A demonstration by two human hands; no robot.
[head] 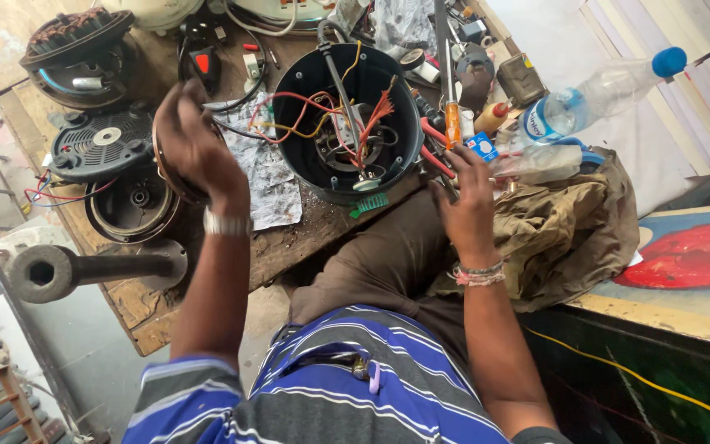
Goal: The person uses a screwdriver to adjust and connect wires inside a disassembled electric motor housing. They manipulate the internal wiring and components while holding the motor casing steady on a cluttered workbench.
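**A:** What do I log for the hands?

**B:** From my remote seat: left hand (pixel 195 144), raised over the worktop (pixel 289 247), fingers curled and clamped on a round dark ring (pixel 176 185). The ring stands on edge, its flat face turned sideways toward the left of the view; most of it is hidden behind the hand. Right hand (pixel 466 193), lower, fingers spread and reaching among the tools at the worktop's right edge, just beside the red-handled pliers (pixel 437 152). Whether it grips anything I cannot tell.

**A:** And the main item?

**B:** Black round housing (pixel 347 115), between the two hands, open mouth tipped toward me, its axis leaning up and away. Red, yellow and orange wires (pixel 314 115) spill inside.

**A:** Other entries?

**B:** Orange-handled screwdriver (pixel 451 115), long axis running away from me, just right of the housing. Clear plastic bottle with blue cap (pixel 601 94), lying on its side, cap pointing upper right. Black vented cover (pixel 104 144), far left. Crumpled olive cloth (pixel 569 222) beside the right hand.
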